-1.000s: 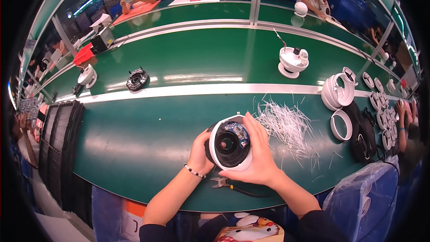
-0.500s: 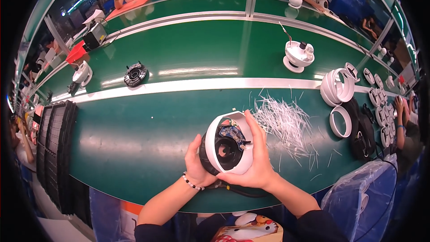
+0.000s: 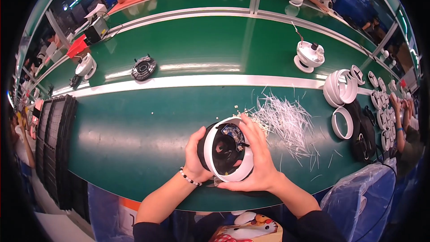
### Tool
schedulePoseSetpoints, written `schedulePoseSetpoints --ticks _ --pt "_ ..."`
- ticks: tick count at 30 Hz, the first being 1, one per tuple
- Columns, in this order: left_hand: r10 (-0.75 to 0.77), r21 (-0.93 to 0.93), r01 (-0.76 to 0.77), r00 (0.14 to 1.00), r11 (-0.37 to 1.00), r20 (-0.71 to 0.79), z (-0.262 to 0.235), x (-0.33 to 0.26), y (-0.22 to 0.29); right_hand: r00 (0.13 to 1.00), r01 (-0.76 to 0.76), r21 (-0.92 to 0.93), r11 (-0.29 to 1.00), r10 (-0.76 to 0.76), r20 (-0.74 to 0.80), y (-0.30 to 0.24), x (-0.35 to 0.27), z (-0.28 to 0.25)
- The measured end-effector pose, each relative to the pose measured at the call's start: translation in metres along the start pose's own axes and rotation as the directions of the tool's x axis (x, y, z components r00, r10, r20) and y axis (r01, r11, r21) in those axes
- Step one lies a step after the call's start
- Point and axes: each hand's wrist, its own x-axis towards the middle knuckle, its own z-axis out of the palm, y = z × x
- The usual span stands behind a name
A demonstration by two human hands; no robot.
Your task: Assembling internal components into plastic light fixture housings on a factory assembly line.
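Green workbench (image 3: 134, 139) and white rings (image 3: 332, 93) mark an assembly workshop

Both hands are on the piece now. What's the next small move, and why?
I'd probably tilt the white ring and black part together slightly to check the fit: the right hand grips the ring, the left hand the black part, black shows past the ring's left edge, and this view can't tell whether they sit flush.
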Motion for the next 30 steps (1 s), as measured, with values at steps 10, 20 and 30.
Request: schedulePoseSetpoints --ticks 10,20,30 --pt "0.0 -0.139 0.008 0.998 0.99 0.06 -0.01 0.003 -0.002 0.999 0.049 -0.107 0.993 -0.047 0.021 -0.008 0.002 0.006" --pt "-0.121 -0.066 0.135 0.976 0.989 0.181 -0.012 0.0 0.003 0.995 0.038 -0.093 0.995 -0.03 0.092 -0.006 0.007 -0.001" --pt "0.027 -0.021 -0.022 0.959 1.0 0.281 -0.022 -0.003 -0.002 0.996 -0.004 -0.121 0.993 0.015 0.088 -0.008 0.008 0.003"
